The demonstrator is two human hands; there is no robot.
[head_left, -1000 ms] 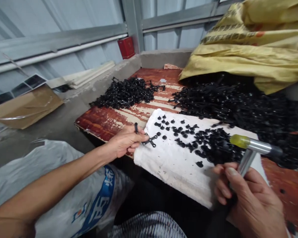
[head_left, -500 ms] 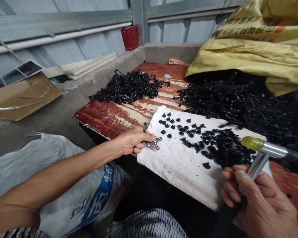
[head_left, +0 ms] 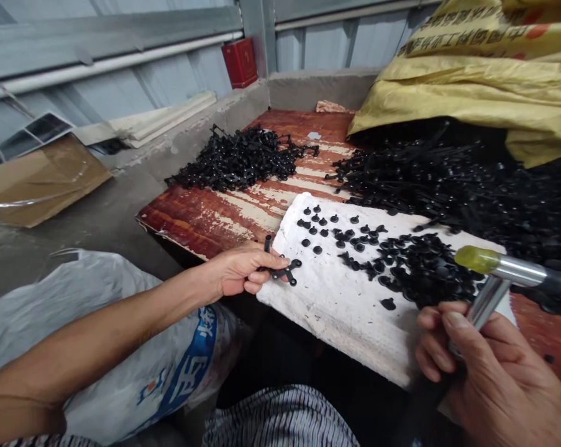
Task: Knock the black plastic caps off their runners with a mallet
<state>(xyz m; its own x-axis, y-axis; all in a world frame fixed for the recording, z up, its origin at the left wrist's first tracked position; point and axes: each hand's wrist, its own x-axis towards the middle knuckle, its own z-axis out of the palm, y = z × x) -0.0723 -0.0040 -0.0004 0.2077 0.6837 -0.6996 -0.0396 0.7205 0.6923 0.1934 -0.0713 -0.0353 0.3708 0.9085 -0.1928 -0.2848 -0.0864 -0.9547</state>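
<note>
My left hand (head_left: 240, 272) is closed on a small black plastic sprue (head_left: 282, 270) with round caps at its arm ends, held at the left edge of a white foam block (head_left: 336, 304). My right hand (head_left: 488, 375) grips the metal handle of a small hammer (head_left: 504, 273) whose head has a yellow tip and a black tip; it hovers over the block's right end. Several loose black caps (head_left: 415, 267) lie scattered and piled on the foam.
A worn red board (head_left: 215, 217) carries a heap of black sprues (head_left: 240, 158) at the back left and a larger black heap (head_left: 471, 186) spilling from a yellow sack (head_left: 471, 81). A white printed sack (head_left: 135, 372) lies under my left arm. Cardboard (head_left: 38, 186) lies at left.
The left hand with the sprue has stayed at the foam's left edge, shifting slightly. The hammer has remained raised over the block's right end. The view has tilted a little.
</note>
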